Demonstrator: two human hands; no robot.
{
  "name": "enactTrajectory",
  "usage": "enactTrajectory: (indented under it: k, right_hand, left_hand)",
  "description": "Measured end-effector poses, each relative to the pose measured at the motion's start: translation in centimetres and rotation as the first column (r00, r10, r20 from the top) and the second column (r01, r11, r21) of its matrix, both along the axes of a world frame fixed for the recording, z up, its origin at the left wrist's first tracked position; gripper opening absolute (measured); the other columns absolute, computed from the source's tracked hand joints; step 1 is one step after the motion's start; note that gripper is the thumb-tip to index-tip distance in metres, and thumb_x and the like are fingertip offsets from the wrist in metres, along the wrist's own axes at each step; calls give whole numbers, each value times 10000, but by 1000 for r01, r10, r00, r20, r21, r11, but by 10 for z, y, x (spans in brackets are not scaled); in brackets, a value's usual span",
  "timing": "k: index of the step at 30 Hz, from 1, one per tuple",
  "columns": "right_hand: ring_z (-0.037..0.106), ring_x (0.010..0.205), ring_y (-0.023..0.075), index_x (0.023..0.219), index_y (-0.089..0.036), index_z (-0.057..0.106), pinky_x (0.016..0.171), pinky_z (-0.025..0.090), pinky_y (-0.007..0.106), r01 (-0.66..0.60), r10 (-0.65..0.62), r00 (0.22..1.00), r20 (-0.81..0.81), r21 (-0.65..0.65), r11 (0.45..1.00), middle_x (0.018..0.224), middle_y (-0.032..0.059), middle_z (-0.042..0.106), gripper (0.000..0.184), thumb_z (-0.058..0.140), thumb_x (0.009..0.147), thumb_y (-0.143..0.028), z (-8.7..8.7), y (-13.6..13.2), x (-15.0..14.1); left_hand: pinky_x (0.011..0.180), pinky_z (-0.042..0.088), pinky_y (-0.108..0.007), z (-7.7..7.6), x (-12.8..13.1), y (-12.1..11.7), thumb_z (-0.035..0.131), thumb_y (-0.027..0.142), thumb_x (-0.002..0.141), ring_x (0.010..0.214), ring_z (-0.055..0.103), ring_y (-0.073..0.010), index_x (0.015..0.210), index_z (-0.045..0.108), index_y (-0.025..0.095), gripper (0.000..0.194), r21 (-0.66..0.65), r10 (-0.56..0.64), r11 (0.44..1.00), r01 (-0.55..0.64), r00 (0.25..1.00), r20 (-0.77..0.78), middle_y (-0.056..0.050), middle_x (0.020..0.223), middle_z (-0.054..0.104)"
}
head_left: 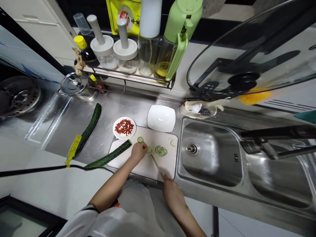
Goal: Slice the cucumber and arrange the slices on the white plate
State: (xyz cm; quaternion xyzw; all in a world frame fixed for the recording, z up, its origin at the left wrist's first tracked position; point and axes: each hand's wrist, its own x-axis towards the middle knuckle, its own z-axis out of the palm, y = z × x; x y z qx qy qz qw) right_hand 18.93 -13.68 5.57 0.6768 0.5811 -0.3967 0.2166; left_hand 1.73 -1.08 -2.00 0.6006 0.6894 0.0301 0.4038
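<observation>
My right hand (172,190) is wrapped round the handle of a knife (157,165), whose blade points up and left over the white cutting board (138,164). Its tip is close to a thin cucumber slice (149,150). My left hand (139,151) is closed, fingertips pinched together at the edge of that slice. A cut cucumber (111,156) lies partly on the board, left of this hand. Several overlapping slices (161,150) rest right of the knife tip. Single slices lie above my left hand and near the board's right edge.
A plate of small red pieces (124,128) and a white dish (161,118) stand behind the board. At left lies a whole cucumber (90,126) with a yellow tag. A double sink (209,151) is at right. Jars and bottles fill the rack (148,79) above.
</observation>
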Motion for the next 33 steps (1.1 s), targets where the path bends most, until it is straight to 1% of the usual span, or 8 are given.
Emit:
enactTrajectory:
  k: [4,9,13,16,19,24,28,33]
  right_hand:
    - [670,906,208,1143,-128,566,661,431,230,12,-12,1000,-10,2,1000,963,127,698,460,254,829,-2,-3,-6,5]
    - [671,900,203,1181,-121,556,644,417,223,8,-8,1000,3,-3,1000,957,127,699,493,253,818,18,-7,-6,5]
    - [673,900,210,1156,-115,568,642,419,231,6,-6,1000,-4,8,1000,937,132,699,495,242,811,26,-9,-7,6]
    - [675,894,218,1141,-121,573,635,425,241,15,-15,1000,-9,14,1000,921,130,700,495,236,810,25,-10,-9,6]
    - [675,892,217,1140,-122,574,646,434,244,16,-16,1000,-11,15,1000,918,127,701,488,247,808,20,-9,-9,6]
    - [663,928,201,1228,-108,545,701,450,238,14,-14,1000,-2,3,1000,1017,136,690,526,230,825,14,-3,-7,4]
    - [660,935,194,1243,-102,534,713,449,229,7,-7,1000,-8,-5,1000,1020,136,687,540,236,812,29,-3,-5,3]
    - [666,907,189,1209,-125,555,680,446,219,23,-23,1000,-7,-5,1000,982,119,694,533,231,814,25,-7,-6,4]
  left_hand:
    - [712,408,-211,9,-5,2,564,209,808,781,631,-132,871,695,221,145,58,-18,998,19,1000,-21,-8,845,712]
    - [681,399,-234,23,-16,12,516,273,862,800,631,-161,900,667,239,159,153,27,988,3,981,-190,-27,868,695]
    - [705,414,-257,26,-22,18,483,264,883,840,628,-186,982,652,225,199,174,54,985,-2,954,-295,-62,919,680]
    - [762,430,-269,24,-21,17,476,240,885,913,614,-193,1113,612,220,266,226,77,974,-11,956,-284,-82,1053,649]
    - [821,430,-261,24,-12,15,477,215,880,974,593,-183,1155,592,229,298,257,58,966,-5,979,-197,-74,1139,612]
    - [868,422,-262,22,21,19,557,197,818,987,573,-181,1017,643,205,217,103,-110,988,115,993,-48,-59,1007,642]
    - [841,426,-258,15,49,23,602,211,773,975,577,-185,1006,649,174,241,-47,-192,980,191,981,-22,-79,1055,632]
    - [804,424,-270,7,64,20,573,216,797,937,586,-187,950,653,161,181,-32,-214,977,213,976,-43,-93,1030,618]
